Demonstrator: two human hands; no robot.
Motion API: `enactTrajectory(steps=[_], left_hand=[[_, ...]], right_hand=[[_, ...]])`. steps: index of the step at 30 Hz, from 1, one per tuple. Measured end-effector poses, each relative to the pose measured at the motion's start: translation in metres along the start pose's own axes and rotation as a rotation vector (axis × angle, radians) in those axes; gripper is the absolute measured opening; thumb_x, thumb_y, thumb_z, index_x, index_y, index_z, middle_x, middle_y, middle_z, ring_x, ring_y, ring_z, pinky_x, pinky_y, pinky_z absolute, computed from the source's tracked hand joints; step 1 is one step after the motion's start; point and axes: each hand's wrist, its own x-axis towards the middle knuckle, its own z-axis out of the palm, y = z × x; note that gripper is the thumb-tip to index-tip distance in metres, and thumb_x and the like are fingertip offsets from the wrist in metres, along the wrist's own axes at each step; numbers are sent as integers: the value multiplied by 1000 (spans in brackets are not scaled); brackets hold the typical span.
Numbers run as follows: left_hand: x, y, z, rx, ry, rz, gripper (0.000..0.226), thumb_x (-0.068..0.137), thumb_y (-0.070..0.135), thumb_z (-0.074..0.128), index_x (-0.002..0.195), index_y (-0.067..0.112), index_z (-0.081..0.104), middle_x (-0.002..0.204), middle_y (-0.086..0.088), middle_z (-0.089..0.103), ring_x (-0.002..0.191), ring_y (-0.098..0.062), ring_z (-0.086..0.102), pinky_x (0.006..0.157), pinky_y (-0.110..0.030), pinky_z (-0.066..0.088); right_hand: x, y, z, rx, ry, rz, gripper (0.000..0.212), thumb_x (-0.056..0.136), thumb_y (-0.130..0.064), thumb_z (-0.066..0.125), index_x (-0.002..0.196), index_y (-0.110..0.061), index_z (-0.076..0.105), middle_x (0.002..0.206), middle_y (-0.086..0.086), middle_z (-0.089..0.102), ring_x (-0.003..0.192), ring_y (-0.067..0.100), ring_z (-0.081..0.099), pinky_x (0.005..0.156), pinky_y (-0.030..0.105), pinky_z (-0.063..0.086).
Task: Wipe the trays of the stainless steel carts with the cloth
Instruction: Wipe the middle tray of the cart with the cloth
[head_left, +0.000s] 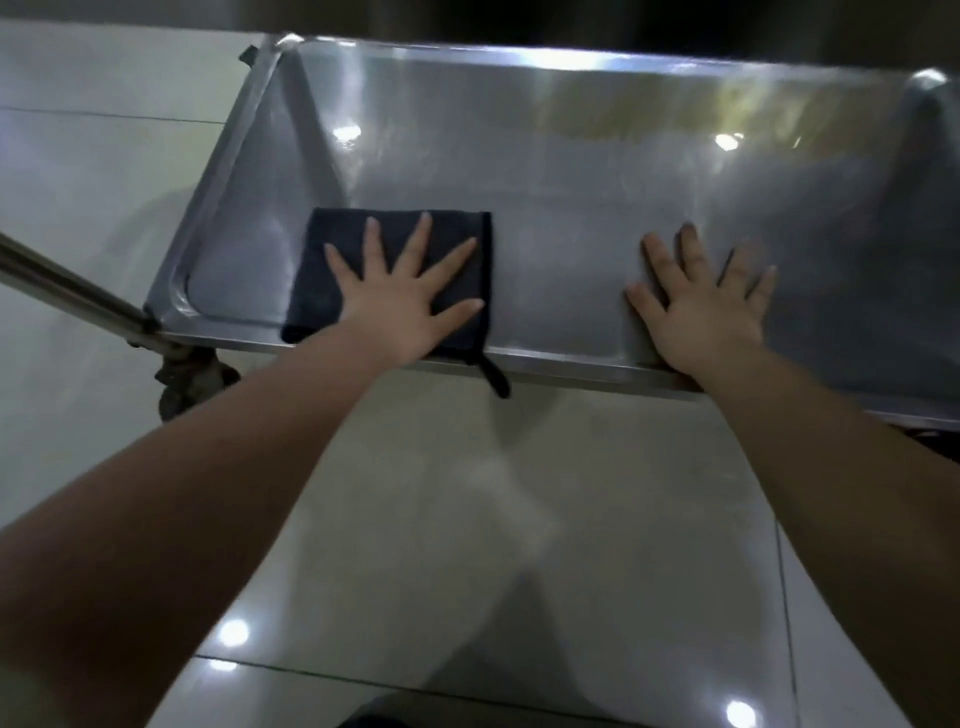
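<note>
Fingers spread, the left hand (402, 304) presses a dark cloth (332, 270) flat on the tray (571, 171); the right hand (701, 306) rests splayed beside it.

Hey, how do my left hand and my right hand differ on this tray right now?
The left hand presses on the dark folded cloth; the right hand rests on the bare steel of the tray. The left hand's fingers spread wide; the right hand's fingers lie closer together. Both hands are open, palm down, on the same tray.
</note>
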Motion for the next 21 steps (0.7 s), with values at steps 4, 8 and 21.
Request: enactTrajectory(steps=[4,8,21], left_hand=[[22,115,2,24,-63,132,80,70,91,-2,142,60,-18,161,8,-23,141,-48,-24,92,-79,-20],[21,146,2,9,-42,146,80,72,92,5,143,60,-14,162,9,-20,143,-45,-24,91,-78,-22],[-7,-98,-19,-19,-73,-282,82,65,90,8,142,66,-7,161,17,-16,148,-35,-16,108,-75,-5]], right_hand=[[0,2,2,-7,5,9,62,93,-70,9,149,-51,-10,162,-12,-14,146,42,-13,112,63,-12],[-1,3,2,16,28,-6,58,96,-63,9,150,-50,-10,163,-12,-12,147,41,-13,114,63,-10],[3,1,7,7,44,-5,61,93,-69,6,149,-50,-10,163,-12,-13,146,43,-14,113,65,-10]])
